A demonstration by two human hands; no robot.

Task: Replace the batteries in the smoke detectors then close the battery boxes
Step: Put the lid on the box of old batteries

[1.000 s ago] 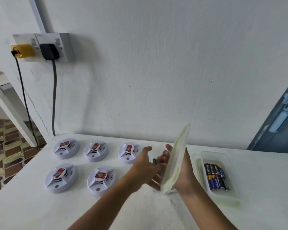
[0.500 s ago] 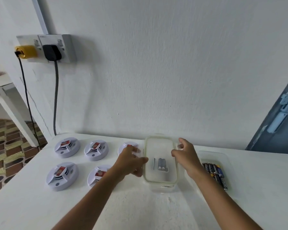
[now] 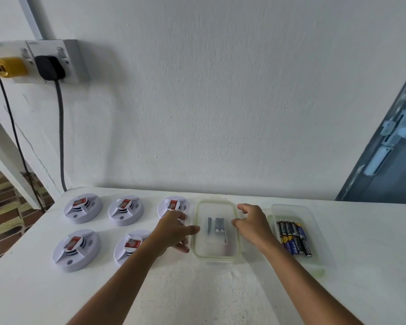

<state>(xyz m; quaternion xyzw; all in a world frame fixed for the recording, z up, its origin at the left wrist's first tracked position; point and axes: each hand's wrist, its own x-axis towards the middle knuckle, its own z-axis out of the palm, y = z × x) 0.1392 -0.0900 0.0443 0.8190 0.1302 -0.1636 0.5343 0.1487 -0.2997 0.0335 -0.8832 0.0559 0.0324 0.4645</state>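
Five white round smoke detectors (image 3: 83,208) with red labels lie in two rows on the left of the white table (image 3: 220,292). In the middle stands a clear plastic box (image 3: 217,248) with its green-rimmed lid on, and a few grey batteries (image 3: 217,226) show through it. My left hand (image 3: 174,231) grips the box's left edge, thumb on the lid's rim. My right hand (image 3: 253,226) curls over the right edge. To the right, an open clear box (image 3: 291,207) holds several blue and black batteries (image 3: 294,238).
The table stands against a white wall. A double wall socket (image 3: 40,62) at upper left carries a yellow and a black plug, with cables hanging down past the table's left corner. A grey-blue door (image 3: 389,148) is at the right. Patterned floor shows at left.
One second ago my right hand held the lid upright and the left reached into the box. The lid now lies flat on the box, and both hands are at its sides.
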